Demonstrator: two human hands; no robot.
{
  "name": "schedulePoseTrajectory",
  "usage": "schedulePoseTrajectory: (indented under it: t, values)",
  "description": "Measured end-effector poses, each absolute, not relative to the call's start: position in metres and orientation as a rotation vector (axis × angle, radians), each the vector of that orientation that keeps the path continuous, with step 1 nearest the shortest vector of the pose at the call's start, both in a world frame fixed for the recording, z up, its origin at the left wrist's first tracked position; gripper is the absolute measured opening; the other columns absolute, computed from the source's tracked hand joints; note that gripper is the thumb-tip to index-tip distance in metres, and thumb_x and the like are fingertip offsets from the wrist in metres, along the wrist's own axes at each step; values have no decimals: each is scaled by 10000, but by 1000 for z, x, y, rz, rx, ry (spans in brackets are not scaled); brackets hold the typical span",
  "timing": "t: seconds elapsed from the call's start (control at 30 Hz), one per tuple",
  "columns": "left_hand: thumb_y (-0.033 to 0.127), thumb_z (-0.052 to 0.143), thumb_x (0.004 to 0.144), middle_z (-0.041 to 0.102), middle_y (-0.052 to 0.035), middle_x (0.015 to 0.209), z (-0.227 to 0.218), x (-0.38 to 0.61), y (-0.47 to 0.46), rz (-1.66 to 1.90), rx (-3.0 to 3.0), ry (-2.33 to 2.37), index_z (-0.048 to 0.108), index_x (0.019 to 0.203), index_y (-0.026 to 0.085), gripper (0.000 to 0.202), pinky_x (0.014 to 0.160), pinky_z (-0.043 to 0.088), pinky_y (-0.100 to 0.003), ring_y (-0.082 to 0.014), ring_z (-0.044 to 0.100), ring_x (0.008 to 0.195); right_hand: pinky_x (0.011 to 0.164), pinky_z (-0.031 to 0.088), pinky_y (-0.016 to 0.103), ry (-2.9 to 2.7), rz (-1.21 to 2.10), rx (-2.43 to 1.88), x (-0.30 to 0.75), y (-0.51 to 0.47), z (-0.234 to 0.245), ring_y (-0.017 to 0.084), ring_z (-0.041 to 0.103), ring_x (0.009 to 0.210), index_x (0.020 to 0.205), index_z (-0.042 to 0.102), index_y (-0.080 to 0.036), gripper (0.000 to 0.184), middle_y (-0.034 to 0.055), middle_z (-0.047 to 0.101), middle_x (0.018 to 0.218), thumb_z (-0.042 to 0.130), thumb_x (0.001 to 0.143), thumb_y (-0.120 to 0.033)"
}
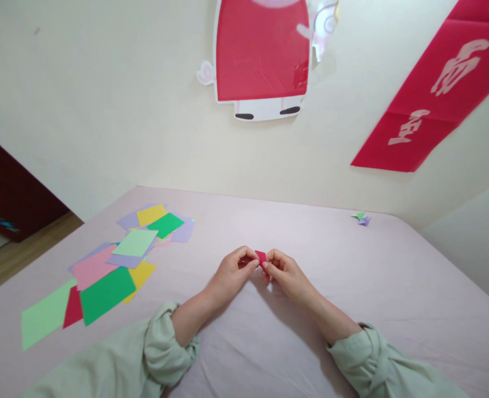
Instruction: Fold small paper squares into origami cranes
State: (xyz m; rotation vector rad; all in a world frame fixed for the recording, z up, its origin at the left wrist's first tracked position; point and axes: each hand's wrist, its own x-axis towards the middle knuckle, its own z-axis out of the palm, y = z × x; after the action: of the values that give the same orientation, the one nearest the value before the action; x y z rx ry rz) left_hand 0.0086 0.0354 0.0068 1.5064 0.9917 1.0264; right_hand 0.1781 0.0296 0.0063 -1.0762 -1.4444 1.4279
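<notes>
A small folded piece of red paper (261,256) is pinched between both of my hands above the pale pink sheet (311,354). My left hand (233,273) has its fingers curled and grips the paper's left side. My right hand (284,273) grips the right side with thumb and fingers closed. Both forearms reach in from the bottom in pale green sleeves pushed back from the wrists.
Several loose coloured paper squares (103,271) lie scattered at the left: green, pink, yellow, lilac, red. Two small folded paper figures (361,217) sit far right by the wall. A red cartoon decoration (263,55) and a red banner (431,94) hang on the wall.
</notes>
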Motion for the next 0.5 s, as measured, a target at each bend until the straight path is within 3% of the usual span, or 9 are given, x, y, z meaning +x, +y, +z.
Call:
schedulePoseTrajectory:
  t: [0.27,0.5]
  values:
    - [210,559,795,610,1,749,3,12,35,1063,1486,1103,560,763,163,56,686,438,-247,-139,574,724,563,383,257,-1483,1403,-1121,175,27,7,120,519,560,761,509,-192,274,-18,581,631,618,814,-438]
    - [209,564,781,572,20,711,2,12,34,1081,1479,1141,513,744,173,72,659,422,-241,-122,548,680,525,357,241,-1530,1382,-1177,173,25,7,108,490,517,741,497,-192,320,-31,562,580,590,828,-486]
